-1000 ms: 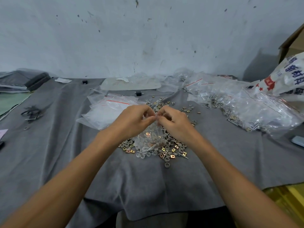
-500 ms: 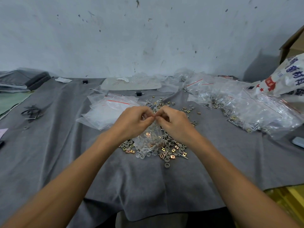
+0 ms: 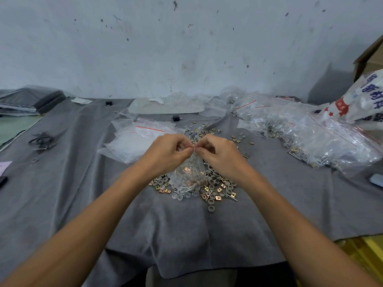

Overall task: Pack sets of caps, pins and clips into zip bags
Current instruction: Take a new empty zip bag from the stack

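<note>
A stack of empty zip bags [image 3: 136, 139] lay left of the worktop's middle. My left hand [image 3: 167, 154] and my right hand [image 3: 219, 156] each pinched the top edge of a filled zip bag [image 3: 187, 175], fingertips nearly meeting. It hung over the loose caps, pins and clips [image 3: 215, 191] at the middle. Packed bags [image 3: 310, 137] were heaped toward the right edge.

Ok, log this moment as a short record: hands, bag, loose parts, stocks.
left hand: pinches top edge of zip bag
right hand: pinches the same edge
zip bag: pins and clips visible inside
loose parts: heaped around the bag's bottom
empty bags: left of the hands
filled bags: far right
surface: grey cloth
</note>
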